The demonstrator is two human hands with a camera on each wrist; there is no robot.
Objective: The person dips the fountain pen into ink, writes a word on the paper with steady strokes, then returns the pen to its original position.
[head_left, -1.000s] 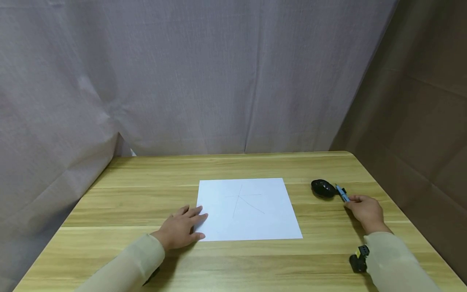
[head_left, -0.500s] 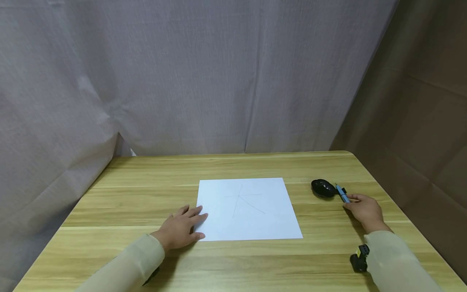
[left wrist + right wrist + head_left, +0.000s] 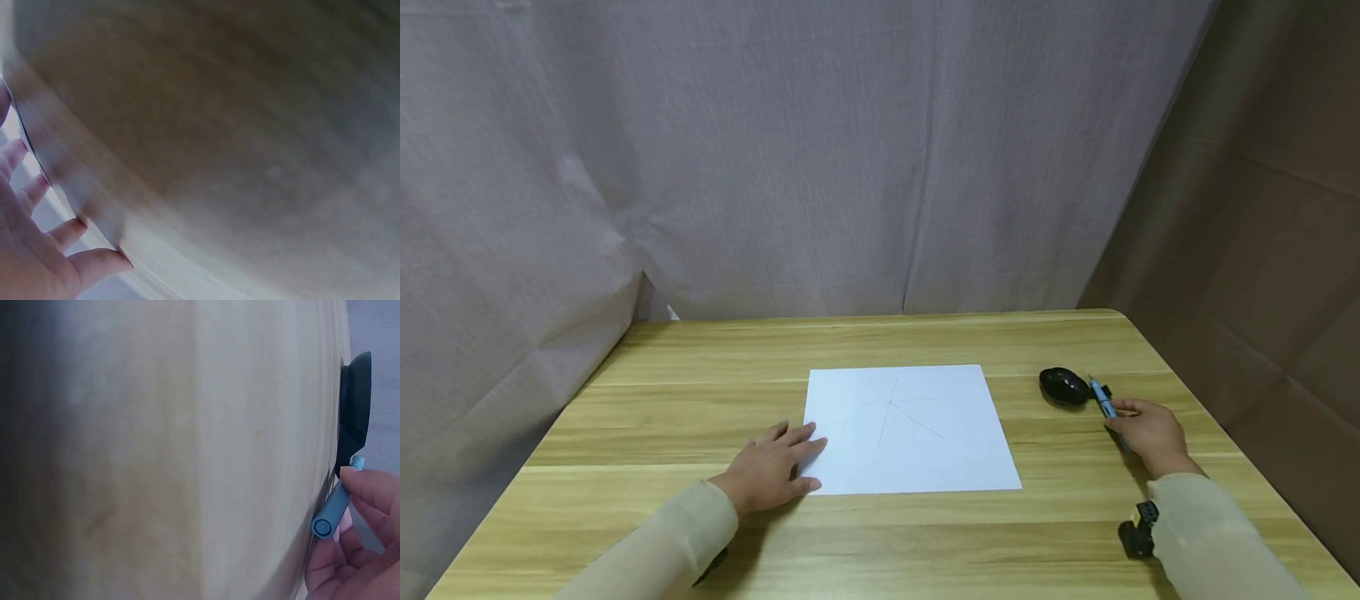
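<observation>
In the head view a white sheet of paper with a few thin drawn lines lies on the table. My left hand rests with spread fingers over its left edge; the left wrist view shows those fingertips along the paper's border. At the right, my right hand pinches a light blue pen between thumb and fingers, low over the table. The pen's far end is beside a glossy black oval object with a short narrow neck, which looks like a pen stand.
The wooden table has its far edge by a grey curtain. A brown cloth hangs along the right side. A small black camera sits at the right sleeve's cuff.
My right hand has shifted slightly left around the pen, and the pen's near end now shows below the fingers. The left hand, paper and black object have stayed put.
</observation>
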